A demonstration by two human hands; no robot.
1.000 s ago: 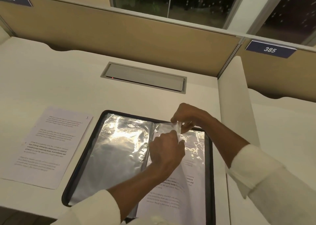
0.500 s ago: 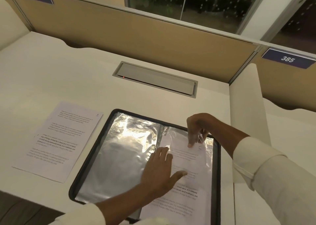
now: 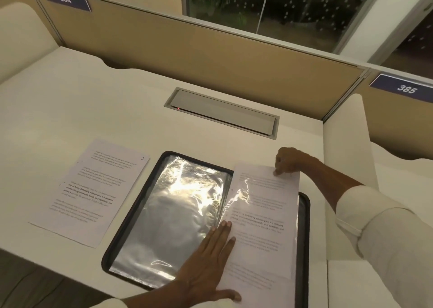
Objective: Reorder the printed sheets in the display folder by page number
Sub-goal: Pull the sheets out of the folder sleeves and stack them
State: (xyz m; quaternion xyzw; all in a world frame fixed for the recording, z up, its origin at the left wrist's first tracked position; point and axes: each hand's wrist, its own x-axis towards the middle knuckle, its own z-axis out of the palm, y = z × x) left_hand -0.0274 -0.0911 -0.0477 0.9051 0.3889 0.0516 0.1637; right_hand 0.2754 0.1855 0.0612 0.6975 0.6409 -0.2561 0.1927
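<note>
Cream cubicle tabletop (image 3: 93,97), near edge: the white printed sheet (image 3: 264,214) has just slid partway out of the black-rimmed clear-sleeve display folder (image 3: 304,225). My right hand (image 3: 289,161) grip pinches its top corner, left hand (image 3: 206,261) pressing flat, holding nothing. Looks nearly free for re-sorting.

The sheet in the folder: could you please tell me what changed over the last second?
The right hand, pinching the sheet, drew it forward, partly out past the folder's far edge. The left hand released the sleeve and now presses flat. The loose sheet stayed.
</note>
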